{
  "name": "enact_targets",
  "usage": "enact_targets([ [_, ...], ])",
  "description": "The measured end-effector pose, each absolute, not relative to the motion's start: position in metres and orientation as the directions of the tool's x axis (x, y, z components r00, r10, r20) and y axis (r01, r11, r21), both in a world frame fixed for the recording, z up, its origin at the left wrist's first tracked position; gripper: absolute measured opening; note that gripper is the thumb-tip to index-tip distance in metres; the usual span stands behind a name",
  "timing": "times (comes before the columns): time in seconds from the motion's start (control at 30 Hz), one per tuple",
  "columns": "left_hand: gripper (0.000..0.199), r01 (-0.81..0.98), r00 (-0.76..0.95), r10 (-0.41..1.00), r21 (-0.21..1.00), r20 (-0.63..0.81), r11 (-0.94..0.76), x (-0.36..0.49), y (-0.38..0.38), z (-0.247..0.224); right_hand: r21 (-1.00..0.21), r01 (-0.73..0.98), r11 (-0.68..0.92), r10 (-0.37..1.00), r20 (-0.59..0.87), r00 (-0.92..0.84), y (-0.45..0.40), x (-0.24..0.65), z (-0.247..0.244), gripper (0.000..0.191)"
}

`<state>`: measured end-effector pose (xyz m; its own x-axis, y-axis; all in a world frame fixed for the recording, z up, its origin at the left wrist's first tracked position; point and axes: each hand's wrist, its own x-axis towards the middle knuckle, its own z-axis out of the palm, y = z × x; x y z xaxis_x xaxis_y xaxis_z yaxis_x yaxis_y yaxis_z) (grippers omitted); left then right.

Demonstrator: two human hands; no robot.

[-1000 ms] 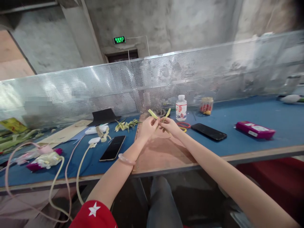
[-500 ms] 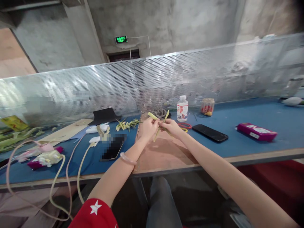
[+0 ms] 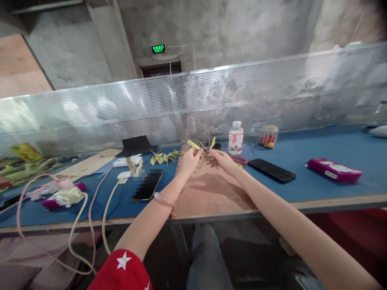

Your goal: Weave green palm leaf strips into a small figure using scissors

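Above a brown board (image 3: pixel 211 197) on the blue table (image 3: pixel 320 141), pale green strips (image 3: pixel 193 144) are pinched by the left hand (image 3: pixel 190 162) and right hand (image 3: pixel 223 160). A white bottle (image 3: pixel 236 140) is seen at their two o'clock, a black phone (image 3: pixel 272 170) near three, yellow-green strands (image 3: pixel 165 158) at nine. At twelve, the table is backed by a perforated screen (image 3: pixel 145 108) and concrete wall (image 3: pixel 242 28).

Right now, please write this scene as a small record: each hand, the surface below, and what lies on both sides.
Left hand: pinches green strips
Right hand: pinches the strips, close to the left hand
Below the hands: brown board
Left side: green leafy pieces, pixelated phone
Right side: bottle, jar, black phone, purple packet
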<state>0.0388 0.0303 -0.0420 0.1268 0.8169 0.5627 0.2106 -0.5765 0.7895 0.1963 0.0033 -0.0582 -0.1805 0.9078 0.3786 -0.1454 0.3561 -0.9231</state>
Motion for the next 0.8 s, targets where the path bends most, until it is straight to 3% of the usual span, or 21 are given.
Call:
enact_targets([
  [0.13, 0.027, 0.171, 0.168, 0.848, 0.833, 0.502, -0.527, 0.0373, 0.0294, -0.0402, -0.918, -0.118, 0.380, 0.899, 0.396, -0.186, 0.0007, 0.1964, -0.0562, 0.031],
  [0.37, 0.041, 0.137, 0.442, 0.800, 0.851, 0.406, -0.507, 0.0398, 0.0241, -0.0435, -0.892, -0.070, 0.447, 0.885, 0.453, -0.110, 0.0007, 0.2003, -0.0529, 0.031],
  [0.57, 0.030, 0.161, 0.355, 0.806, 0.818, 0.474, -0.552, 0.0336, 0.0307, -0.0430, -0.893, -0.056, 0.446, 0.876, 0.448, -0.178, -0.0002, 0.1954, -0.0567, 0.030],
  [0.8, 0.038, 0.120, 0.380, 0.813, 0.848, 0.442, -0.517, 0.0326, 0.0282, -0.0406, -0.886, -0.051, 0.461, 0.849, 0.457, -0.265, -0.0064, 0.1963, -0.0523, 0.023],
])
